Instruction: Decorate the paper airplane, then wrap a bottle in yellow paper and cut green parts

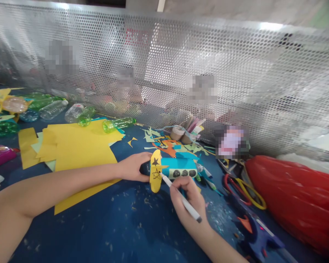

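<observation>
A bottle plane [178, 169] wrapped in blue paper, with a yellow wing [155, 171] bearing drawn stars, lies on the blue table [104, 226]. My left hand [134, 167] is wrapped round its dark nose end at the left. My right hand [188, 202] is closed on a white marker pen [181, 198], just below the plane. The pen's tip touches the yellow wing beside an outlined star.
Yellow paper sheets [79, 149] lie to the left, with several plastic bottles [71, 111] behind them. Paper scraps [170, 144] and tape rolls sit behind the plane. Scissors [244, 188], a blue glue gun [259, 233] and a red plastic bag [296, 199] lie right. A perforated metal screen [181, 73] closes the back.
</observation>
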A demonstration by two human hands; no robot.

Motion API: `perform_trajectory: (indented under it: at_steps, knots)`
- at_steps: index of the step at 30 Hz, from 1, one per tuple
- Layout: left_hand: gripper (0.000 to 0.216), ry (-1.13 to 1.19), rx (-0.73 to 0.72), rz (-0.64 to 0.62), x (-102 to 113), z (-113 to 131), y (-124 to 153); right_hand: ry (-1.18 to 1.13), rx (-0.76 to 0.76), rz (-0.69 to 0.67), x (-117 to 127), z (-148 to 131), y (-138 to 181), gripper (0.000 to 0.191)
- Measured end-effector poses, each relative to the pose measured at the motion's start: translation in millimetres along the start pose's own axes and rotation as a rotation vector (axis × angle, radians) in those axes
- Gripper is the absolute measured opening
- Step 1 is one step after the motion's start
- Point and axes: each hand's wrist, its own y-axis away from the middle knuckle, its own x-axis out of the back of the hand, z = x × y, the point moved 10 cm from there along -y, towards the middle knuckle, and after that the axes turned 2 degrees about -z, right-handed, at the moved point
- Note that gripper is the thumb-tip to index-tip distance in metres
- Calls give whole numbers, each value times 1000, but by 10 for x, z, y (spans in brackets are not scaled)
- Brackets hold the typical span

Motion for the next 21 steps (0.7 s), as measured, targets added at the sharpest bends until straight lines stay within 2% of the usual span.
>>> perform_trajectory:
  at_steps: [6,21]
  knots:
    - [65,-20,-2,6,-3,3,3,-83,-24,-24,-54,55,12,11]
    - [63,-24,-12,12,1,22,-1,-84,-7,-38,-81,51,9,14]
